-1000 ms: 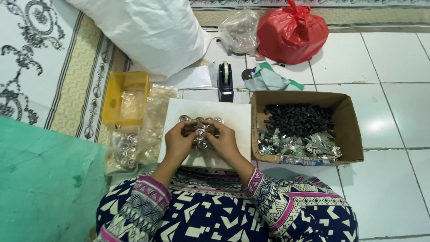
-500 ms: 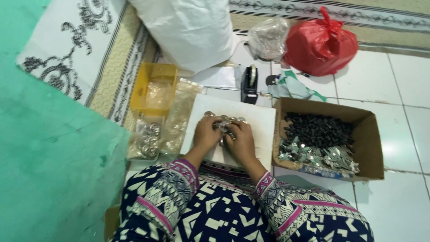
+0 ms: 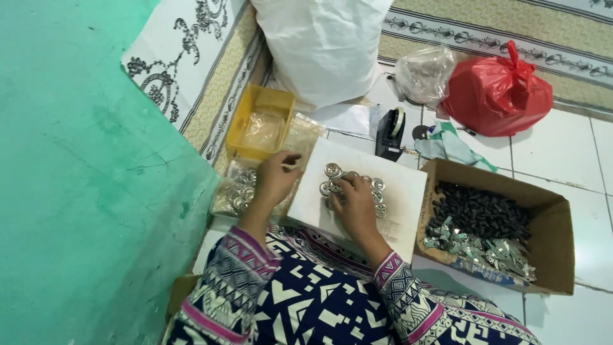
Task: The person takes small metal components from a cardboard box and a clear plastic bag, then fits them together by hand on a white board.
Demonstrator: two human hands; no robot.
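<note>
Right hand (image 3: 355,206): it lies palm-down on the white board, fingers bent and spread over a cluster of small silver round caps (image 3: 350,185); the fingertips press on the near caps, and the rest of the cluster shows just beyond and to either side of them.
Left hand (image 3: 276,179): it is at the board's left edge, thumb and forefinger pinched narrowly on a small pale piece (image 3: 290,165), too small to tell its kind.
Silver round caps: shiny, disc-shaped, with ringed faces, packed close together and touching one another, on the far middle part of the board.
White board (image 3: 402,211): a flat rectangle, resting in front of the person's patterned lap.
Clear bags (image 3: 237,191): just left of the left hand, holding more silver pieces.
Yellow tray (image 3: 255,105): farther left and beyond the bags, with clear plastic in it.
Cardboard box (image 3: 555,255): right of the board, holding dark small parts at its far side and silvery scraps at its near side.
Tape dispenser (image 3: 389,131): black, beyond the board.
Red bag (image 3: 498,96): far right, knotted.
</note>
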